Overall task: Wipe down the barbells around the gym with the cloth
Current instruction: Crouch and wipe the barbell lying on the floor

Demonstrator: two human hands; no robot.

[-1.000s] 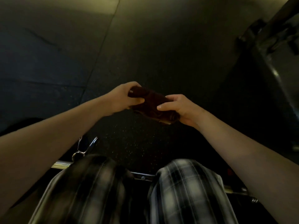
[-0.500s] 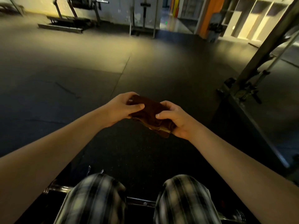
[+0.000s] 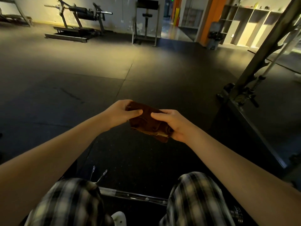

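Left hand (image 3: 121, 111) and right hand (image 3: 174, 124) each pinch the folded cloth (image 3: 146, 123), forward of the barbell (image 3: 138, 195), which lies left-to-right under the knees (image 3: 195, 193), equally near both.

Dim gym here, warm yellowish light pooling on the floor (image 3: 91, 62) up toward eleven o'clock; closer in, toward six, the matting drops off to near black; the left hand (image 3: 123, 111) and right hand (image 3: 172, 124) catch a soft glow, while the cloth (image 3: 146, 121) shows only faint folds; brightest patch is the shelving (image 3: 244, 35) at one o'clock; wide-angle bend leans the rack upright (image 3: 260, 51) at three; the plaid knees (image 3: 195, 201) at the bottom edge look soft and smeared.
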